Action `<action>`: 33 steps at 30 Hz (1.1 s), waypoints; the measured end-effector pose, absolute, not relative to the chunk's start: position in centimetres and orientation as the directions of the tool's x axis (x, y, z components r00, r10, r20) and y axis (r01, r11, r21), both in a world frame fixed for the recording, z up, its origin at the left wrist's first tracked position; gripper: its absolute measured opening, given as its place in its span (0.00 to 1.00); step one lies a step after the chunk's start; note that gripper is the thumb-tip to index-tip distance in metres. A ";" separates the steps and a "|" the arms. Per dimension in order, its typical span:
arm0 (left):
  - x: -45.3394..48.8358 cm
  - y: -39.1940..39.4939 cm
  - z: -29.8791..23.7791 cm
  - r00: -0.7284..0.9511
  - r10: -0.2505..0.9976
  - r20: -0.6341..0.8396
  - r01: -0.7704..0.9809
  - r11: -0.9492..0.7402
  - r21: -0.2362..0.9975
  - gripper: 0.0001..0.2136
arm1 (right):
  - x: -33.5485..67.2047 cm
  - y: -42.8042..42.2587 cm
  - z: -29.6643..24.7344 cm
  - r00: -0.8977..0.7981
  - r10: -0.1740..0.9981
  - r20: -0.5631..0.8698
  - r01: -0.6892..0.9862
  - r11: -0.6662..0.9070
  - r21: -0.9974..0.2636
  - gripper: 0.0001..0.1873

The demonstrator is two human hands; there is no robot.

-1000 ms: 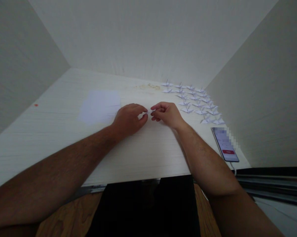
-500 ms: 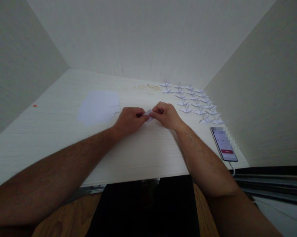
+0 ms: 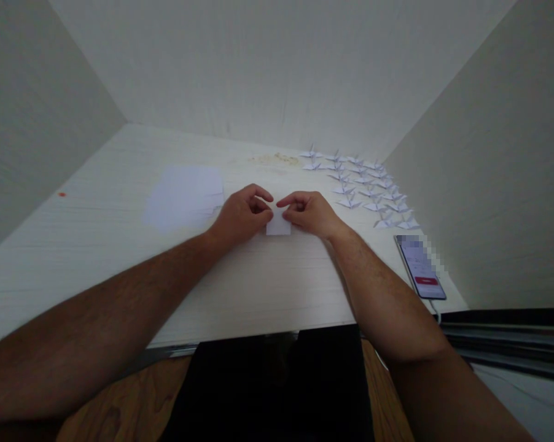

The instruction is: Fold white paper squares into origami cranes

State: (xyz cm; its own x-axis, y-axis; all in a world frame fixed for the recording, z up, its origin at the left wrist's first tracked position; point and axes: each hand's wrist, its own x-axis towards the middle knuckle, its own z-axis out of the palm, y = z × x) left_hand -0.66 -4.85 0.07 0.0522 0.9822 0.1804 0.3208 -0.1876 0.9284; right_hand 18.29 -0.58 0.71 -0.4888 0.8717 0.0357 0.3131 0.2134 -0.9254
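Observation:
A small folded square of white paper (image 3: 278,225) is between my two hands, with its flat face toward me. My left hand (image 3: 244,213) has its thumb at the upper left corner of the paper, and its index finger is raised and curved above. On the other side, the thumb of my right hand (image 3: 311,213) meets the upper right corner, its index finger likewise lifted. The two index fingertips point at each other with a small gap. The remaining fingers are partly hidden, curled behind the thumbs.
White sheets of paper (image 3: 185,195) lie on the table (image 3: 258,288) at the left. Several folded paper cranes (image 3: 348,201) stand in rows at the back right. A phone (image 3: 419,267) with a cable lies near the right edge. Walls enclose the table's back and sides.
The paper was tilted and pinched between the fingertips; now its square face shows flat. Both index fingers have lifted off it and straightened somewhat.

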 end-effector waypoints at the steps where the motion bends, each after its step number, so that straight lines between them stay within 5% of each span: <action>1: -0.7 -4.9 -0.1 0.068 0.979 0.195 0.356 -0.206 0.912 0.13 | 18.3 -0.5 0.6 -0.482 0.875 0.035 0.316 0.211 -0.925 0.13; 6: -0.9 -5.1 -0.2 0.236 0.903 0.359 0.658 -0.420 0.625 0.09 | 18.7 0.2 -0.1 -0.460 0.886 0.057 0.422 0.274 -0.864 0.09; 10: -1.4 -4.9 -0.3 0.496 0.754 0.432 0.645 -0.652 0.397 0.09 | 18.8 0.2 -0.1 -0.493 0.867 0.067 0.501 0.347 -0.793 0.08; 14: -1.8 -4.7 -0.3 0.656 0.658 0.369 0.562 -0.752 0.343 0.12 | 18.8 0.0 0.3 -0.503 0.862 0.057 0.524 0.357 -0.774 0.10; 25: -1.8 -4.9 0.0 0.692 0.626 0.358 0.553 -0.780 0.294 0.12 | 21.2 -0.3 2.0 -0.731 0.667 -0.145 0.508 0.389 -0.768 0.13; 33: -1.8 -4.8 -0.2 0.679 0.647 0.346 0.552 -0.761 0.340 0.10 | 21.1 0.0 1.2 -0.755 0.656 0.009 0.441 0.517 -0.734 0.07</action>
